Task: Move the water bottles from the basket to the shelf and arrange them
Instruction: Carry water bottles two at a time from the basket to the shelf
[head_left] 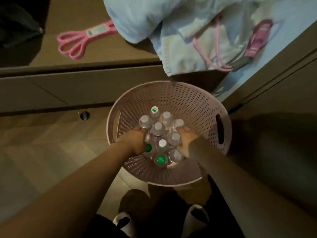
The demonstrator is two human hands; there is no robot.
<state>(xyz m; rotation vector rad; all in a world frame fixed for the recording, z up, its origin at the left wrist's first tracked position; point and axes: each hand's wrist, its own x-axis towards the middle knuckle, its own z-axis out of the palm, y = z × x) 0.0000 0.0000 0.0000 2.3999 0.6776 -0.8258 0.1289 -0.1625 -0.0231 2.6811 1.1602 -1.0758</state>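
about ten bottles (158, 128) stand upright, packed in the perforated pink basket (188, 103). left hand (135, 140) and right hand (186, 140) each curl round one at the cluster's edges. clear ribbed plastic, full, likely heavy and slick; grip below the cap. shelf unseen.

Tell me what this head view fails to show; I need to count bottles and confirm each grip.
- Bottles: those under the left hand and right hand are covered, so the count is uncertain.
- Fingertips of both hands: buried among bottles, so which bottle each holds is unclear.
- Basket floor: hidden by bottles.
- Shelf: cannot be identified in the dim room.
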